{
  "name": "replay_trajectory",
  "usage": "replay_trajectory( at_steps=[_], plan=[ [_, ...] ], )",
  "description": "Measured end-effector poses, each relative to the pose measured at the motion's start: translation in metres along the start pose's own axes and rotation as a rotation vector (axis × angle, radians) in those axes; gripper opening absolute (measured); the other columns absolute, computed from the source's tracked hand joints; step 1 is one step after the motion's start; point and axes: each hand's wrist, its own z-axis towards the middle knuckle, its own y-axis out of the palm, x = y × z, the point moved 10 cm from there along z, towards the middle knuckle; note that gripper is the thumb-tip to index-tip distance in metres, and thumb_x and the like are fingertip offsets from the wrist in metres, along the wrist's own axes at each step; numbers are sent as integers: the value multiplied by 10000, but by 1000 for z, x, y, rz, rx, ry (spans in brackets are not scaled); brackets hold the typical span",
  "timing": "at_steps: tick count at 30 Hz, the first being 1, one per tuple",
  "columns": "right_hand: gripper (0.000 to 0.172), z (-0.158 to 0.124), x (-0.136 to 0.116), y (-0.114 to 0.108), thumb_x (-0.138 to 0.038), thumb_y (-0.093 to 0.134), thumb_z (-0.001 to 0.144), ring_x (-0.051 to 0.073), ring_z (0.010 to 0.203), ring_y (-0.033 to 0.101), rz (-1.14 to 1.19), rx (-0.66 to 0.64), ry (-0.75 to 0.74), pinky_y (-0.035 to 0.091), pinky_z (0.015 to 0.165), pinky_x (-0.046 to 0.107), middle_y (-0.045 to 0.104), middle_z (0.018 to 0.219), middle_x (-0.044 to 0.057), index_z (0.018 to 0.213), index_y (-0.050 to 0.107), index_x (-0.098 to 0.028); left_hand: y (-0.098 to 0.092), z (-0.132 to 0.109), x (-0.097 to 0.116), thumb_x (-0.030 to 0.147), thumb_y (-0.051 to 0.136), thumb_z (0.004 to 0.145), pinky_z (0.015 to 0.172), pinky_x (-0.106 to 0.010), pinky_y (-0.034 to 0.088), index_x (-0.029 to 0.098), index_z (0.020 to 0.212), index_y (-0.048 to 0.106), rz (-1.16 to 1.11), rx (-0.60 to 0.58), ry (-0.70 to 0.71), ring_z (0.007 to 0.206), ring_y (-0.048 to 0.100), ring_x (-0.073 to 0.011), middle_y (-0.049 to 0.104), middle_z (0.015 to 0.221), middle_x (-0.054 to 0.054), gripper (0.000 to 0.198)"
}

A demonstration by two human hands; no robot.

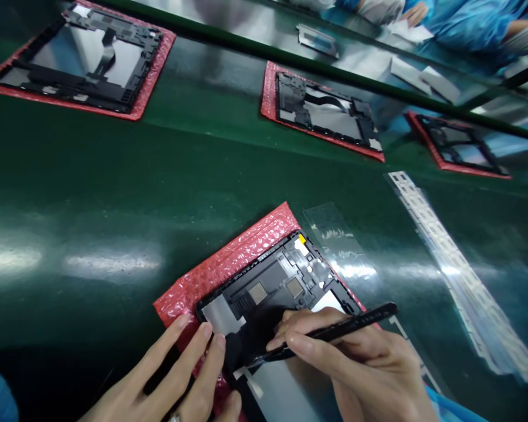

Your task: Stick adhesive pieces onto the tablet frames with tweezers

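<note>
In front of me a black tablet housing (275,275) with chips and metal plates lies tilted on a pink bubble-wrap bag (233,258). My right hand (356,357) grips black tweezers (334,331) like a pen. Their tip meets the housing's lower left part, beside a small pale strip (253,384). Fingers spread, my left hand (185,375) rests on the left edge of the housing and bag. Part of the housing's lower area is hidden behind my right hand.
Sheets of white-patterned strips (462,275) lie to the right. A clear film (334,234) sits behind the housing. Further housings on pink bags, one at far left (83,58) and another at centre (330,114), line the back. Co-workers' blue sleeves (470,29) show beyond the rail.
</note>
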Motion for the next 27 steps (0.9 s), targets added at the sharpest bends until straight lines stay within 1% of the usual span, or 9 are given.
replay_trajectory(
  at_steps=[2,7,12,14,16,19,21,23,27],
  plan=[
    [62,0,-1,-1,-205,647,640,192,610,612,-5,7,-4,482,579,287,676,612,20,618,690,-245,0,0,-1,381,638,639,930,-357,343,294,1046,512,-8,-1,-8,1086,430,-206,547,1062,20,435],
    [63,2,-2,1,-205,650,641,188,623,617,-4,-7,-24,478,577,268,678,619,17,623,693,-246,1,-1,2,427,646,615,934,-384,335,275,1039,523,-11,-11,41,1084,435,-231,552,1057,-8,467],
    [60,2,-1,0,-204,650,645,182,626,617,-5,-5,-20,477,592,267,680,624,13,619,688,-244,1,0,2,385,648,620,947,-379,326,279,1034,526,-17,-10,36,1094,426,-225,546,1066,-5,444],
    [56,2,-1,-2,-203,653,641,181,627,617,-13,8,-26,476,592,266,679,623,11,623,687,-245,2,1,1,379,631,638,961,-381,313,278,1048,515,-29,-12,25,1099,421,-223,542,1074,-8,438],
    [59,2,-2,-3,-195,659,636,177,618,615,-19,24,-37,475,587,264,677,620,6,624,685,-246,4,2,2,367,573,692,977,-388,294,260,1056,510,-29,-18,26,1107,413,-221,540,1082,-17,384],
    [72,2,-4,-4,-186,659,635,171,600,612,-19,26,-60,476,570,262,675,619,1,622,684,-251,5,3,3,276,484,749,997,-410,256,222,1036,523,-15,-11,32,1115,402,-220,545,1068,-29,295],
    [75,1,-5,-4,-183,659,636,172,601,612,-20,28,-70,478,568,264,676,622,0,624,684,-253,5,4,2,249,471,749,1007,-423,232,214,1028,528,-22,-10,29,1116,397,-222,550,1054,-31,287],
    [80,0,-6,-4,-180,655,642,170,608,613,-28,27,-78,478,577,261,676,627,-2,629,685,-253,5,4,3,262,479,745,1011,-423,220,215,1029,529,-35,-13,32,1116,393,-226,545,1057,-33,292],
    [98,0,-6,-3,-166,643,658,164,632,614,-39,10,-82,473,588,245,674,639,-9,631,681,-251,6,5,3,246,478,741,1007,-414,227,213,1037,523,-30,-24,31,1107,398,-228,520,1070,-39,301]
  ],
)
